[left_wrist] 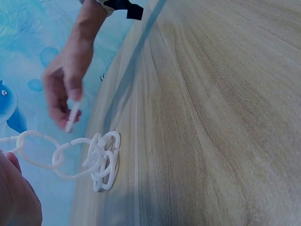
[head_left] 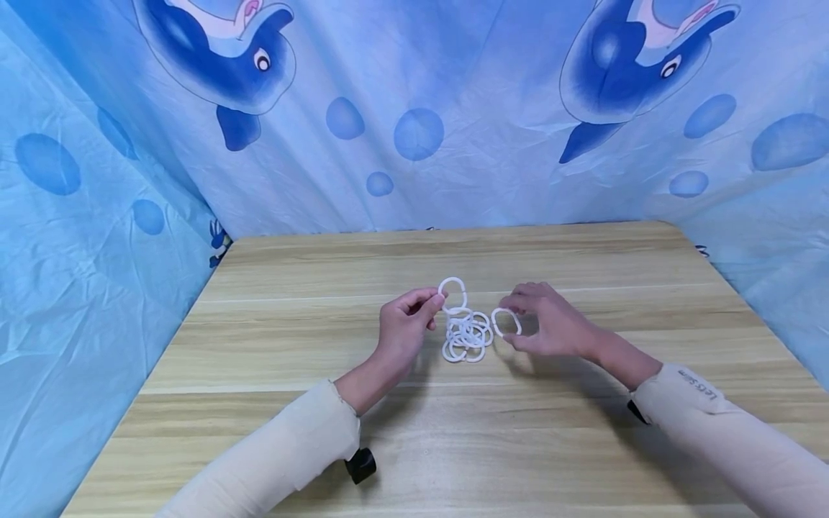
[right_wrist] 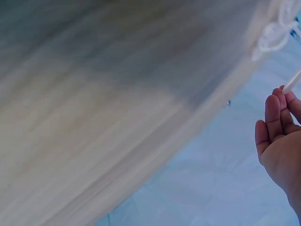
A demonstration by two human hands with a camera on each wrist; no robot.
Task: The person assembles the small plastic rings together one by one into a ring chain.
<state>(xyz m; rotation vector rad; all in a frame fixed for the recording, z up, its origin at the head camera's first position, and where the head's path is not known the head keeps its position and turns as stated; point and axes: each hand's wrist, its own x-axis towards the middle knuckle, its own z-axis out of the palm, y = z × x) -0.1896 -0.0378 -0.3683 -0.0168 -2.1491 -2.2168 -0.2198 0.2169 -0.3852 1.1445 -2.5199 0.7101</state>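
Note:
A chain of linked white plastic rings, like shower curtain rings, lies heaped on the table. My left hand pinches the chain's end ring between thumb and fingers, left of the heap. In the left wrist view the linked rings run from the left hand down to the pile. To the right of the heap, my right hand holds a separate ring between thumb and fingertips, apart from the chain. Only part of that ring shows in the right wrist view.
The wooden table carries the rings, with its far edge against a blue curtain printed with dolphins and bubbles. A black device is worn beneath the left sleeve's cuff. Another dark piece shows under the right cuff.

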